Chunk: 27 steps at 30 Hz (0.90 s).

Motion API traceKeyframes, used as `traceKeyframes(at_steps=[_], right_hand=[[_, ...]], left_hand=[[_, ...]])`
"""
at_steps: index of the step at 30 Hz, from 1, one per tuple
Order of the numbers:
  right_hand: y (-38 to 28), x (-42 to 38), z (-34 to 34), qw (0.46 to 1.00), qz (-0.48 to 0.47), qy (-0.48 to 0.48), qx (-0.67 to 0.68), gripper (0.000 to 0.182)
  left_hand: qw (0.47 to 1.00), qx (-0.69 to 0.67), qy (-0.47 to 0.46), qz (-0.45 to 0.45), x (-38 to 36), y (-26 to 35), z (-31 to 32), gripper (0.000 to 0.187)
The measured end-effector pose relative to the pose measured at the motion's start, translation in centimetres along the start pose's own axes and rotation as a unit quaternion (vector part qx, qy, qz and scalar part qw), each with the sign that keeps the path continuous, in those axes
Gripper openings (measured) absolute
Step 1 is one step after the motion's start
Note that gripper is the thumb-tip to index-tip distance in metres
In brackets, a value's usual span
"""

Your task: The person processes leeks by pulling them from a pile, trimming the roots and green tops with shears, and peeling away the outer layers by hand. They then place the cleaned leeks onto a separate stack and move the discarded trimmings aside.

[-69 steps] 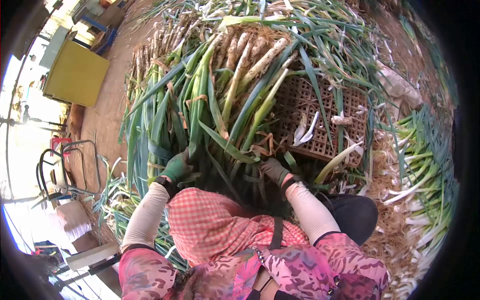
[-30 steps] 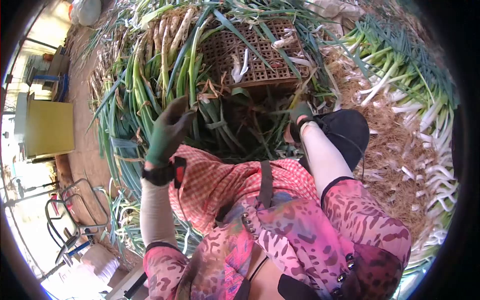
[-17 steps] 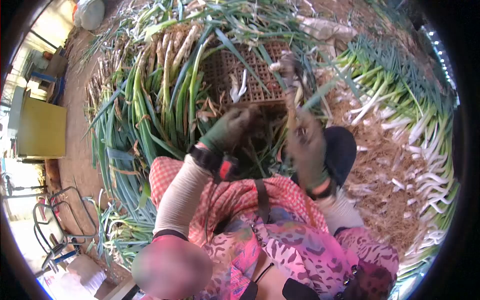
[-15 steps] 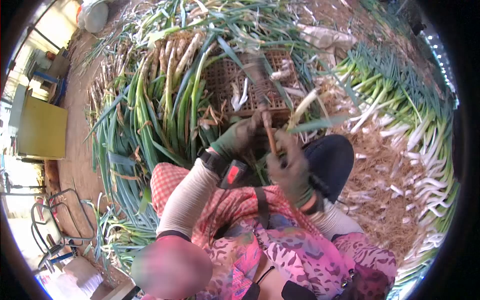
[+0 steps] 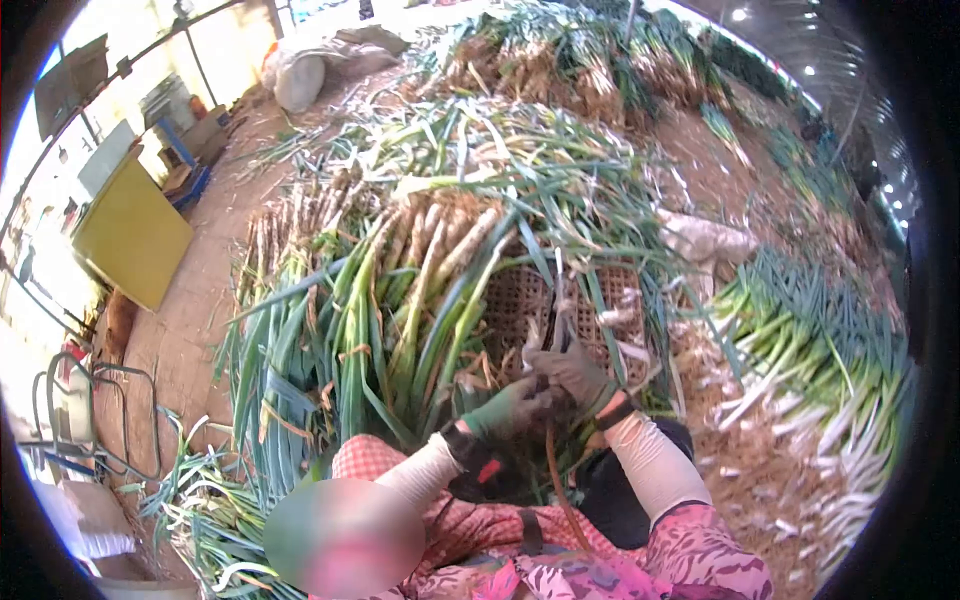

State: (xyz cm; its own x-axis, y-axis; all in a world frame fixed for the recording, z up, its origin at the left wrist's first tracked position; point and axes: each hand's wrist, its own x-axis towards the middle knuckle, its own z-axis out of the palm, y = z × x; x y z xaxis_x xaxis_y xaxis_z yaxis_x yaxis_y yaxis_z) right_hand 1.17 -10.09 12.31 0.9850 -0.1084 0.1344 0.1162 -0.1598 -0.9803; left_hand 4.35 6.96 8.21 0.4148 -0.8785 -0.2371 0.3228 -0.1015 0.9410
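My right hand (image 5: 578, 378), in a dark work glove, is closed around a slim grey tool with a thin pale tip (image 5: 559, 275) pointing away from me over the crate. Just left of it and touching it, my left hand (image 5: 512, 408), gloved in green and dark, is closed; what its fingers hold is hidden. A brown hose (image 5: 556, 470) runs from beneath both hands down to my lap. Beyond the hands lies a woven brown crate (image 5: 515, 305) with scraps on it. Unpeeled green onions (image 5: 400, 310) are heaped beside my left hand, with soil on their white ends.
Cleaned green onions (image 5: 800, 350) lie in a long row at right, beside cut roots (image 5: 740, 480) on the ground. More bundles (image 5: 560, 60) stand at the back. A yellow panel (image 5: 135, 230) and a metal-framed chair (image 5: 125, 400) are at left. A pale sack (image 5: 705, 240) lies right of the crate.
My view has tilted up, showing more of the back. Both hands have come together in front of the crate. The green onion stalk beside my right hand no longer shows there.
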Motion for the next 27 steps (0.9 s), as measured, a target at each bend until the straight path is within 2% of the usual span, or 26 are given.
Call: traceKeyframes(at_steps=[1,2,4,5,6,7,8,9,10,12,13,14,16,17,20,21,22,23,25,26,27], right_hand=[[1.7,1.2,-0.2,0.996,0.067,-0.049,0.029,0.039],[3.4,2.4,-0.3,0.985,0.133,-0.094,0.050,0.042],[4.5,3.4,-0.3,0.984,0.109,-0.114,-0.079,0.045],[5.1,3.7,-0.2,0.978,0.106,-0.116,-0.136,0.048],[5.9,3.8,-0.2,0.971,0.121,-0.104,-0.179,0.054],[6.6,4.0,0.0,0.962,0.134,-0.091,-0.220,0.059],[5.2,4.2,0.4,0.941,0.178,-0.102,-0.268,0.074],[3.9,4.4,0.8,0.915,0.221,-0.117,-0.316,0.089],[3.8,4.3,1.1,0.913,0.220,-0.112,-0.325,0.083],[4.2,3.9,1.2,0.908,0.213,-0.099,-0.346,0.070],[4.2,3.8,1.1,0.912,0.201,-0.109,-0.340,0.069],[4.0,3.8,0.8,0.913,0.207,-0.119,-0.331,0.068],[2.3,4.2,0.4,0.918,0.212,-0.129,-0.309,0.068],[2.6,3.9,0.2,0.922,0.196,-0.119,-0.312,0.067],[2.5,3.7,-0.6,0.933,0.148,-0.081,-0.317,0.066],[1.9,3.5,-0.9,0.934,0.153,-0.078,-0.312,0.065],[1.3,3.4,-1.2,0.935,0.159,-0.076,-0.309,0.064],[0.7,3.6,-1.8,0.931,0.185,-0.118,-0.292,0.086],[0.8,3.1,-2.1,0.941,0.145,-0.071,-0.298,0.067],[0.9,2.6,-2.2,0.944,0.127,-0.049,-0.301,0.059],[0.4,2.2,-2.3,0.950,0.127,-0.051,-0.280,0.058]], left_hand=[[1.000,0.003,0.002,-0.022,0.4,0.0,-0.4,0.043],[0.995,0.098,0.017,0.024,0.6,0.7,-1.3,0.042],[0.955,0.274,0.050,0.100,0.0,2.7,-3.4,0.040],[0.909,0.365,0.143,0.142,-0.6,3.9,-5.0,0.037],[0.867,0.399,0.291,0.073,-1.4,4.6,-6.7,0.038],[0.776,0.434,0.427,0.164,-1.7,4.3,-9.4,0.040],[0.742,0.478,0.471,0.002,-2.8,6.6,-11.3,0.046],[0.643,0.554,0.529,-0.026,-3.8,5.7,-14.2,0.053],[0.529,0.620,0.578,-0.048,-4.3,4.1,-17.2,0.061],[0.490,0.611,0.612,-0.108,-5.2,-0.4,-22.2,0.066],[0.471,0.606,0.625,-0.139,-5.6,-0.7,-22.2,0.069],[0.506,0.586,0.604,-0.191,-5.7,-0.7,-22.6,0.072],[0.563,0.544,0.554,-0.283,-5.8,3.5,-22.0,0.079],[0.579,0.546,0.537,-0.280,-6.3,3.9,-23.3,0.073],[0.690,0.435,0.533,-0.226,-7.7,5.1,-26.7,0.069],[0.664,0.473,0.534,-0.223,-8.4,6.0,-26.5,0.051],[0.665,0.502,0.509,-0.218,-8.5,6.9,-26.8,0.048],[0.665,0.528,0.482,-0.216,-8.6,7.5,-27.0,0.046],[0.673,0.559,0.446,-0.191,-8.5,9.7,-25.0,0.040],[0.708,0.533,0.421,-0.193,-8.4,9.6,-24.7,0.039],[0.741,0.506,0.396,-0.196,-8.2,9.8,-24.1,0.038]])
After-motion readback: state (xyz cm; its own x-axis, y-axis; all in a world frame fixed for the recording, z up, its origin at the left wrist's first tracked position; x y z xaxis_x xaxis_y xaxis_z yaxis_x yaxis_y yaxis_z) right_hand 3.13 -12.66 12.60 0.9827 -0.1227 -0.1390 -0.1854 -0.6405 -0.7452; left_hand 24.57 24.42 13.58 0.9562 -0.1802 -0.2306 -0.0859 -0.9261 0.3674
